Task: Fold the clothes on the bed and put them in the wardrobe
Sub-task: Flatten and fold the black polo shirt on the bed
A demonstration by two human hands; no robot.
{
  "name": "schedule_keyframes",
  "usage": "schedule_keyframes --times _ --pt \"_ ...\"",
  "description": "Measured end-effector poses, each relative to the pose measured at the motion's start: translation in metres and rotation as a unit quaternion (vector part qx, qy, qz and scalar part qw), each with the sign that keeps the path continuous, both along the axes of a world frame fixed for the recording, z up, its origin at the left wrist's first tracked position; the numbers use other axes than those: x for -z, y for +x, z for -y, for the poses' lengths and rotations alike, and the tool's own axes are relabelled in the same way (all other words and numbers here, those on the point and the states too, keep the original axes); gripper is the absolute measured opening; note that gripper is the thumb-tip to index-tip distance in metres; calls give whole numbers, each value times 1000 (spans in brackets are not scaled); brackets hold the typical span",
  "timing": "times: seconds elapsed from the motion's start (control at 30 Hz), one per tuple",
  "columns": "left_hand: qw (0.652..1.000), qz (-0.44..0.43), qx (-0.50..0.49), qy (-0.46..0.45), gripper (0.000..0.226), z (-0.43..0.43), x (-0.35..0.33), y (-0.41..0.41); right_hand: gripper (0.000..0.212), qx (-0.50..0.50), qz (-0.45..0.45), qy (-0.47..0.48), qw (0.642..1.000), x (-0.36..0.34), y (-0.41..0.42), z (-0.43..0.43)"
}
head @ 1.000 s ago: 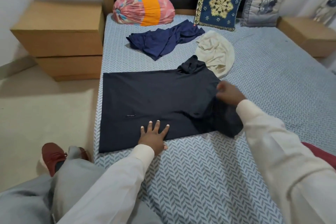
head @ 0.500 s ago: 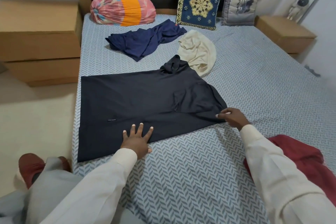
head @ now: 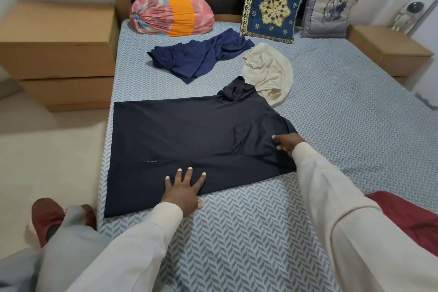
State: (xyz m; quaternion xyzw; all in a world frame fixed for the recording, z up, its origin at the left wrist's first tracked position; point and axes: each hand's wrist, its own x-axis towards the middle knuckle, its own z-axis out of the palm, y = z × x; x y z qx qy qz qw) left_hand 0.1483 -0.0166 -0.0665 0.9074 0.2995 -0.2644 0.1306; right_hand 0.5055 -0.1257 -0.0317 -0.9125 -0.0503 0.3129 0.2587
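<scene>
Left hand [head: 183, 191], right hand [head: 285, 146] flat on dark shirt [head: 184, 133]; lies crosswise, collar right.

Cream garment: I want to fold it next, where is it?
In the head view the cream garment lies crumpled on the bed, right of centre, beside the navy garment and just beyond the black shirt's collar.

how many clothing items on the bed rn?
3: dark shirt spread flat under left hand and right hand, blue garment crumpled behind it, cream garment beside the shirt's collar. Red fabric at the right edge may be a fourth.
</scene>
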Motion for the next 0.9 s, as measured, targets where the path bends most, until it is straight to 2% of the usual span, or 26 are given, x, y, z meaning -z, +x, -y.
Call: schedule_keyframes --times 0.23,0.33,0.5,0.67,0.9 --pt "1000 -2 4 0 88 0 -1 1 22 -2 -56 30 998 -13 0 -19" --pt "1000 -4 4 1 88 0 0 1 19 26 -52 50 997 -19 3 -23" --pt "1000 -4 3 -1 88 0 0 1 24 13 -52 49 997 -29 -1 -26" --pt "1000 -7 -2 -6 88 0 0 2 9 -6 -47 48 998 -23 12 -34" --pt "1000 -18 -5 -3 91 0 -3 6 4 -24 -53 138 989 -22 24 -41"
